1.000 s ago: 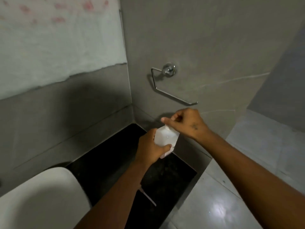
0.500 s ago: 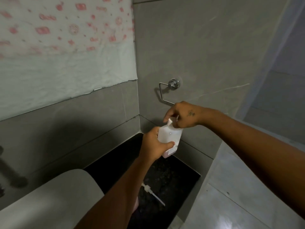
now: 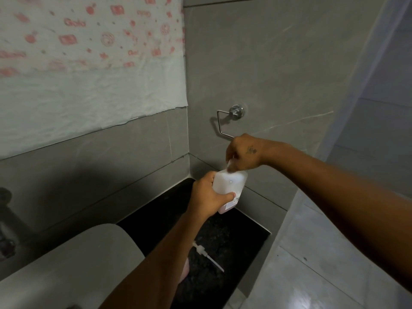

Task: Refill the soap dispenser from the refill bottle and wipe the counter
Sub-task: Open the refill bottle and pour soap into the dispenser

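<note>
My left hand [image 3: 208,197] grips a white translucent bottle [image 3: 229,186] around its body, held above the black counter [image 3: 234,230] near the corner. My right hand [image 3: 244,153] is closed over the bottle's top, hiding the cap or neck. A white pump head with its long tube [image 3: 207,255] lies flat on the counter beside my left forearm. A pale pinkish object [image 3: 185,269] shows partly behind my left forearm; I cannot tell what it is.
A white basin [image 3: 73,264] fills the lower left. A chrome towel ring [image 3: 231,119] hangs on the grey wall right behind my right hand. Patterned paper [image 3: 89,63] covers the wall at upper left. A dark tap [image 3: 6,230] stands at the far left. Pale floor tiles [image 3: 312,275] lie right.
The view has tilted up, showing more wall. Both hands stay on the bottle; my right hand has shifted on the bottle's top.
</note>
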